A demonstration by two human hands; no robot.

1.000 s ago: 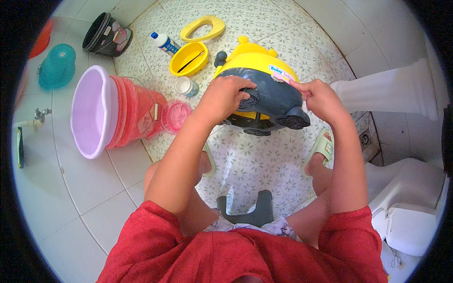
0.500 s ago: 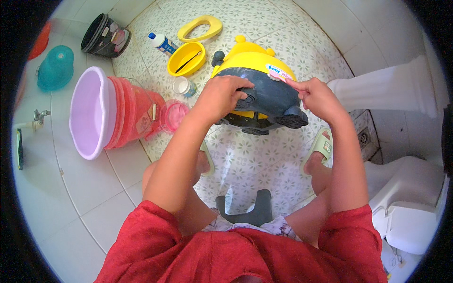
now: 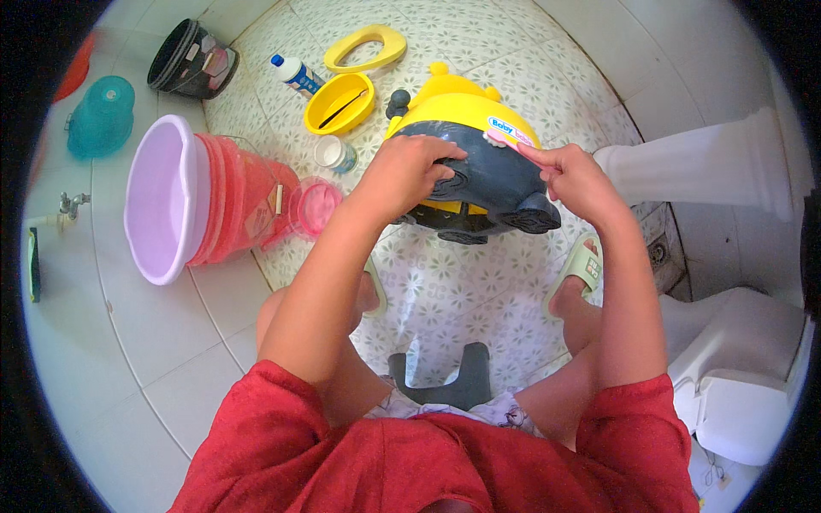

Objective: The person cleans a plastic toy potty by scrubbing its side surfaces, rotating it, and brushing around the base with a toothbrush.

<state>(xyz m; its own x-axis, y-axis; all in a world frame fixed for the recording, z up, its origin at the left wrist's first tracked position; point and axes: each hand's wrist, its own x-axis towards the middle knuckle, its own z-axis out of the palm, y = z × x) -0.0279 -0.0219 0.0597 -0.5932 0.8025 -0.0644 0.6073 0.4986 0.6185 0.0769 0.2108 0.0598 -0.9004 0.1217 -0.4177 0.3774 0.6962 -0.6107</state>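
Observation:
A yellow and dark grey child's potty shaped like a toy car (image 3: 462,109) lies tipped on the tiled floor, its dark wheels facing me. My left hand (image 3: 409,171) holds its dark side by a wheel, fingers bent over the edge. In my right hand (image 3: 575,175) is a small brush (image 3: 499,140) with a pink handle and pale bristles. The forefinger stretches along the handle, and the bristles touch the potty where yellow meets grey, beside a sticker. Part of the handle is hidden inside my right hand.
Left of the potty are a yellow bowl (image 3: 329,94) holding a dark stick, a yellow seat ring (image 3: 395,41), a white-and-blue bottle (image 3: 299,77), a jar (image 3: 345,159), and a red bucket (image 3: 244,192) beside a lilac basin (image 3: 162,205). A white pedestal (image 3: 701,167) stands right.
Little differs. The brush in my right hand has shifted very slightly along the potty's seam, and my left hand keeps its hold. The whole view has tilted a touch.

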